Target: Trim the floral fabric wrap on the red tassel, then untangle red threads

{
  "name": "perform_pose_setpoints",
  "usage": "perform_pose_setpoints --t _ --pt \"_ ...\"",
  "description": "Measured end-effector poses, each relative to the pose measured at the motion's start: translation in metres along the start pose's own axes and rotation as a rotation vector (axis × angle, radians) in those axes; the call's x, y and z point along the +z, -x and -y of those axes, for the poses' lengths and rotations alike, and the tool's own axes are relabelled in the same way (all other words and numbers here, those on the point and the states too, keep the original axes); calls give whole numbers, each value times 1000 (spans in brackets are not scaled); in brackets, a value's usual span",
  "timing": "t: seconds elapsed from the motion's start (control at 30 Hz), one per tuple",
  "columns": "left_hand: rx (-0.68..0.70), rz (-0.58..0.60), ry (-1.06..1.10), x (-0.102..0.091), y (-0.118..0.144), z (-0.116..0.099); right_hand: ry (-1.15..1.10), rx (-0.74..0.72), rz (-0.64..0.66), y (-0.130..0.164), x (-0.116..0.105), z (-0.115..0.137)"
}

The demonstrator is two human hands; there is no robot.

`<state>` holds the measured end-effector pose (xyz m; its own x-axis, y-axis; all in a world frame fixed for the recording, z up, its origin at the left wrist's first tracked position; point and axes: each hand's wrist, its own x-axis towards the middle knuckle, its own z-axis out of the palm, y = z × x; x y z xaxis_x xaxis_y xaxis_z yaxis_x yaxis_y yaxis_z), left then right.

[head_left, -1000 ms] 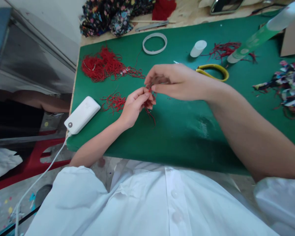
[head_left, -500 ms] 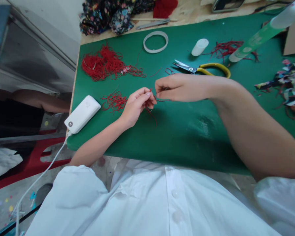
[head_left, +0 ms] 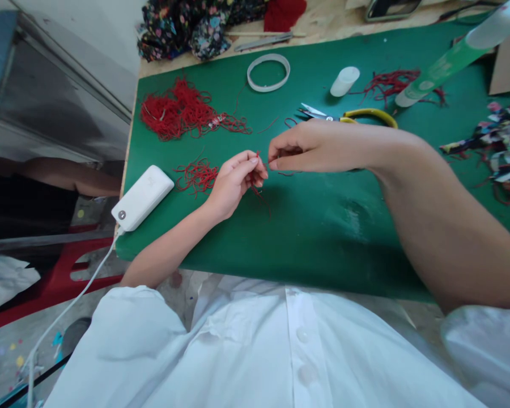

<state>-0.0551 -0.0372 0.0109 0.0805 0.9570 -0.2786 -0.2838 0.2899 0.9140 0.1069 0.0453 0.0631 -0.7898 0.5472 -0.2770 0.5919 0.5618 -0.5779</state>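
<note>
My left hand (head_left: 237, 180) pinches red string (head_left: 258, 192) between thumb and fingers, with loose ends hanging below and a short tip above the thumb. Close on its right, my right hand (head_left: 295, 148) has thumb and fingertips pressed together, and a dark red strand shows under it. Whatever its fingertips grip is too small to make out. A small pile of red strings (head_left: 198, 175) lies just left of my left hand. Beyond my right hand are yellow-handled scissors (head_left: 372, 115), partly covered by that hand and wrist.
A larger red string heap (head_left: 178, 110), a white tape ring (head_left: 268, 72) and a white cylinder (head_left: 344, 81) lie farther back on the green mat (head_left: 255, 243). A white power bank (head_left: 143, 198) with a cable sits at left. Patterned fabric scraps (head_left: 505, 147) lie at right.
My right hand has risen slightly, covering more of the scissors, and the gap between the hands is a little wider. My left hand keeps its pinch on the string.
</note>
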Motion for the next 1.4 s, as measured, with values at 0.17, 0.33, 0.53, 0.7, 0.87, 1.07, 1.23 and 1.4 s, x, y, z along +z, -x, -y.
perform_pose_setpoints --t 0.17,0.33,0.53,0.7,0.87,1.07,1.23,1.4 --pt "-7 15 2 0 -1 1 -56 -45 13 -3 5 -4" --pt "-25 14 -19 0 -1 1 -41 -64 -81 -6 8 -3" --pt "-8 23 -7 -1 -2 3 144 -111 -150 -5 8 1" --pt "-2 -16 -57 -2 -3 5 114 -105 -164 -4 7 2" --pt "146 -160 -73 -3 -4 7 -31 -139 -231 -3 6 5" --pt "264 -196 43 0 -1 5 -209 -244 -362 -6 18 14" --pt "95 -187 -22 2 3 1 -236 -241 -424 -10 24 14" --pt "92 -193 -15 2 3 -1 -256 -231 -451 -12 28 14"
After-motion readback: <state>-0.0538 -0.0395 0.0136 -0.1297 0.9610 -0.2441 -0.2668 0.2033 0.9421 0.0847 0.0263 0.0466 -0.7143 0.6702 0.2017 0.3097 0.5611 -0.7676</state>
